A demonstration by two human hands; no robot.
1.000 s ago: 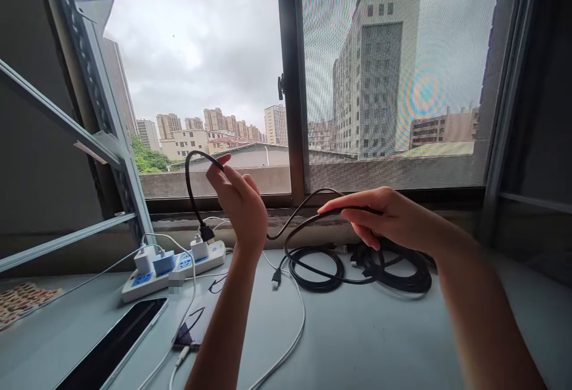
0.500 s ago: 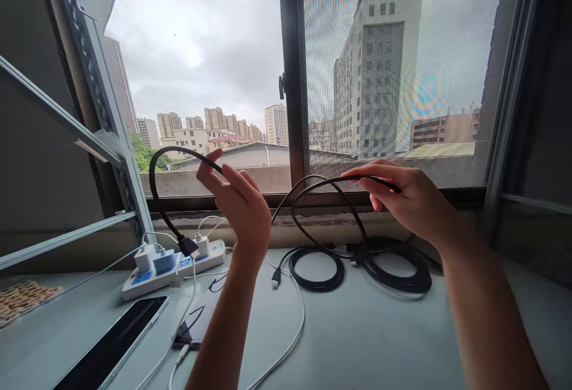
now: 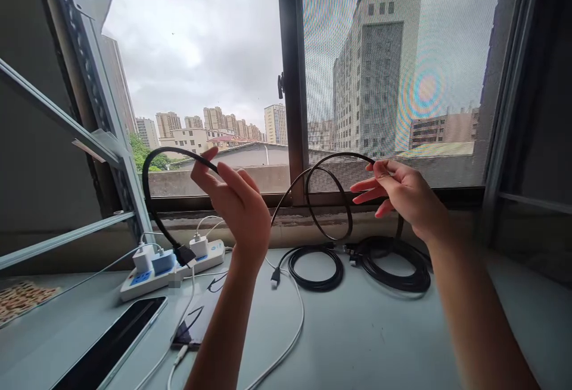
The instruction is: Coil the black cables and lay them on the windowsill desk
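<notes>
A black cable (image 3: 145, 183) hangs in the air between my two hands, held well above the table. My left hand (image 3: 241, 202) pinches it near one end, which arches over to the left and drops to a dark plug. The middle of the cable makes a loose loop in front of the window sill. On the right, my right hand (image 3: 404, 193) pinches the cable between thumb and forefinger, its other fingers spread apart. Below lie two coiled black cables, a smaller coil (image 3: 292, 278) and a thicker coil (image 3: 415, 286).
A white power strip (image 3: 156, 280) with several chargers stands at the back left. In front of it lie a phone (image 3: 114, 342) and a second dark device (image 3: 201, 321) with a white cable (image 3: 300, 318) nearby. Metal shelf posts (image 3: 129, 175) frame the window (image 3: 292, 80).
My right hand has shifted its hold on the cable, its lower fingers now spread. The cable's loop has become rounder and moved slightly right. My left hand has barely moved.
</notes>
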